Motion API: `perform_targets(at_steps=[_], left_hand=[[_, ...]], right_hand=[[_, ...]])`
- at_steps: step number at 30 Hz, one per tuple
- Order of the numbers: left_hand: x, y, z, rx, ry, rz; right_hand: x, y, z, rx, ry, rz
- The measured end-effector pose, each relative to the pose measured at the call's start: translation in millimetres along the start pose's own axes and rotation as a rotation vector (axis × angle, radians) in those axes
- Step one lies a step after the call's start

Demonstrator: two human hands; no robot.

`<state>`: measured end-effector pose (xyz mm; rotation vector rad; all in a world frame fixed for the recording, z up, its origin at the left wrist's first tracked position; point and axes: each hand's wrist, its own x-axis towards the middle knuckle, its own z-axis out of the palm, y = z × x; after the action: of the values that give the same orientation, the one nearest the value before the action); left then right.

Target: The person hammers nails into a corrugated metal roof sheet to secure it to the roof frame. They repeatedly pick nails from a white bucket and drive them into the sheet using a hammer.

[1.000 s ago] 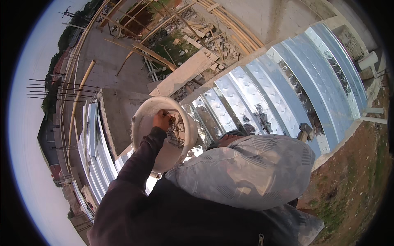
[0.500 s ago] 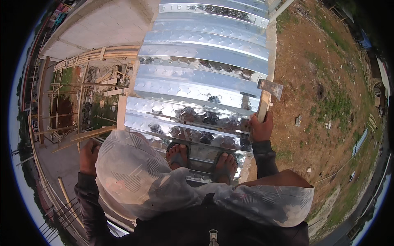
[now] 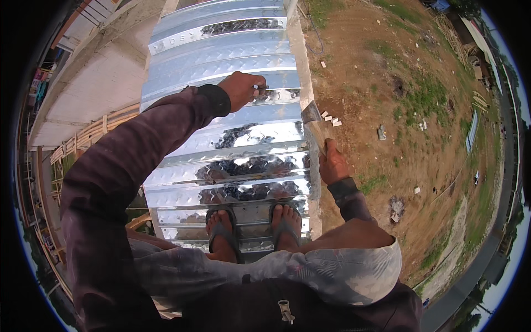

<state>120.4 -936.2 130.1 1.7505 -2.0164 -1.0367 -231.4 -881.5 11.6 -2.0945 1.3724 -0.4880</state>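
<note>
Silver decking (image 3: 193,58) with embossed zigzags toward eleven o'clock
Six o'clock: pale grey shorts (image 3: 354,268), dark-striped patches; nine: plum-brown sleeve (image 3: 121,149); two: tan hammer handle (image 3: 317,133), beyond it rusty-brown ground (image 3: 365,72) mottled green.

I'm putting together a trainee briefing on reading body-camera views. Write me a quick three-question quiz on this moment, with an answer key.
1. Name the tool in the right hand.
2. True or false: both feet stand on the ribbed sheets.
3. Fill the gap: the left hand is stretched out over those same shiny sheets, which look made of ____.

Key:
1. A hammer.
2. True.
3. Metal.
</note>
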Motion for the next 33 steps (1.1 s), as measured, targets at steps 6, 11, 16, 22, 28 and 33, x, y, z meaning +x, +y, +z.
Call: perform_targets(at_steps=[6, 11, 16, 22, 28, 33], left_hand=[[93.6, -74.1, 166.9, -0.807, 0.676, -0.038], [93.3, -72.4, 240.6, -1.138, 0.707, -0.21], [78.5, -71.6, 248.4, -0.924, 0.632, -0.024], [65.3, -88.4, 236.0, -0.699, 0.672, -0.032], [63.0, -97.3, 235.5, -0.636, 0.554, -0.068], [67.3, -77.7, 237.3, -0.541, 0.598, -0.036]], right_hand=[[24.3, -19.2, 8.5, -0.195, -0.433, 0.277], [25.6, -8.4, 1.1, -0.213, -0.453, 0.305], [19.9, -5.3, 4.1, -0.231, -0.469, 0.349], [16.0, -2.5, 8.3, -0.248, -0.474, 0.333], [23.7, -34.0, -12.2, -0.279, -0.506, 0.332], [8.0, -14.8, -8.0, -0.307, -0.451, 0.356]])
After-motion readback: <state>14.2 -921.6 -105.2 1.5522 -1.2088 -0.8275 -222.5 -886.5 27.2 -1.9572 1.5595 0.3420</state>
